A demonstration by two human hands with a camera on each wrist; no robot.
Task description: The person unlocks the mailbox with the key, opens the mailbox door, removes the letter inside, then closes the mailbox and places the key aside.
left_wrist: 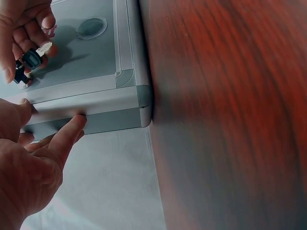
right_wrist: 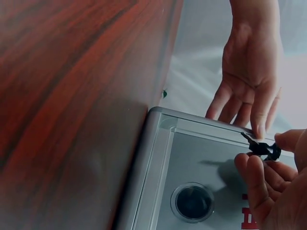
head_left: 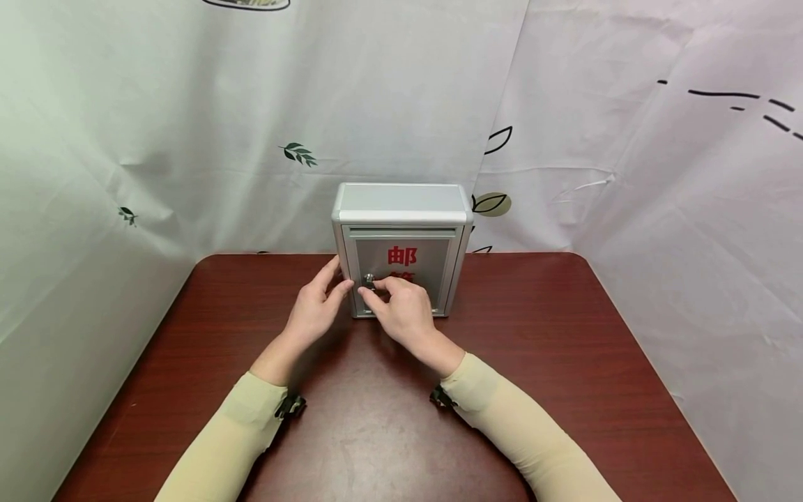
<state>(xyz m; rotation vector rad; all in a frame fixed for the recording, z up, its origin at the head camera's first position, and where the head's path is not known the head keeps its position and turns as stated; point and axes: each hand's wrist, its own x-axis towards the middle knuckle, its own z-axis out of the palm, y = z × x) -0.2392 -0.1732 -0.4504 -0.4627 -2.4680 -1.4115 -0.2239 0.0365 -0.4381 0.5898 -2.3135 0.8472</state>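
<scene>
A silver metal mailbox point(head_left: 401, 202) with red characters stands upright on the table. My right hand point(head_left: 408, 310) is at the left part of its front door, by the small round lock point(head_left: 369, 278). Thumb and fingers there pinch a black-headed key point(left_wrist: 20, 74) at the lock. A second key point(left_wrist: 32, 58), with a black head and silver blade, sticks out beside the fingers in the left wrist view. My left hand point(head_left: 314, 310) rests against the mailbox's left side, its fingers fairly straight along the side and its thumb near the front edge.
The dark red wooden table point(head_left: 527, 376) carries the mailbox near its back edge. Behind and on both sides hangs pale printed cloth point(head_left: 408, 90). A round window point(right_wrist: 192, 202) is set low in the mailbox door.
</scene>
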